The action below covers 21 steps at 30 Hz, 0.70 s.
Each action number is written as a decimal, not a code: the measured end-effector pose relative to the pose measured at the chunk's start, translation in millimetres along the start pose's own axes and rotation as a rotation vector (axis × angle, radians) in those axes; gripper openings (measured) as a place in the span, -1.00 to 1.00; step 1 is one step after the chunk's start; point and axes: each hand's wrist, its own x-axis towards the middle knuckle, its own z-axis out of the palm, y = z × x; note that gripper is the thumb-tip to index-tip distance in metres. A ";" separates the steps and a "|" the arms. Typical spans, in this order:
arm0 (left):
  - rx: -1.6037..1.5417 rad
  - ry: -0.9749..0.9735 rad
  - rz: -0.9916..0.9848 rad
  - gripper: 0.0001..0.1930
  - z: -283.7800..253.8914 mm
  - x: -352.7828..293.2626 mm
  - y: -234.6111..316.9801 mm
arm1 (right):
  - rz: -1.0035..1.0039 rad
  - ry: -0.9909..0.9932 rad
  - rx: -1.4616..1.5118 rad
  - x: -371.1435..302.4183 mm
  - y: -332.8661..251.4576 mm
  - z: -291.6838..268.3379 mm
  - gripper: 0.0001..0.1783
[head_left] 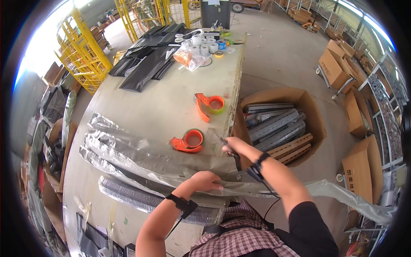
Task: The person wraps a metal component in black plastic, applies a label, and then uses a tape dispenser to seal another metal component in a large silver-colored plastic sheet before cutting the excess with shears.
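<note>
A long sheet of thin grey plastic film [162, 165] lies across the near part of the table, creased and shiny. On its near strip rests my left hand [206, 180], fingers bent down and closed on the film. My right hand [235, 146], close to the table's right edge, grips scissors [221, 138] with a black handle; the tips point away and left. Most of the handle is covered by my fingers. Two orange tape dispensers, one near [188, 141] and one farther [209, 106], lie beyond the film. A film-wrapped bundle [141, 195] is on the near side.
Beside the table's right edge stands an open cardboard box [314, 137] holding long grey and brown profiles. A film strip [342, 195] trails off to the right. Tape rolls [201, 45] and black plastic bags [143, 73] cover the far end. Yellow cage racks [81, 53] stand behind.
</note>
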 end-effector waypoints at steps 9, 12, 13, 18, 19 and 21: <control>-0.093 0.272 -0.129 -0.62 -54.2 48.2 -13.4 | -0.199 -0.204 0.594 -238.9 -22.9 34.0 -0.19; -0.126 0.188 -0.184 -0.61 -84.3 55.9 32.9 | -0.292 -0.111 0.582 -252.9 -3.2 74.1 -0.19; -0.163 0.184 -0.201 -0.60 -86.0 59.6 37.7 | -0.217 -0.080 0.630 -245.5 3.5 84.6 -0.20; -0.160 0.231 -0.158 -0.60 -74.3 72.9 45.7 | -0.119 0.127 0.910 -202.6 23.9 111.8 -0.36; -0.174 0.258 -0.124 -0.61 -69.8 71.2 48.5 | -0.122 0.129 0.912 -201.1 21.8 110.6 -0.36; -0.183 0.289 -0.085 -0.61 -64.3 66.3 54.4 | -0.188 0.213 0.868 -198.7 17.2 102.0 -0.36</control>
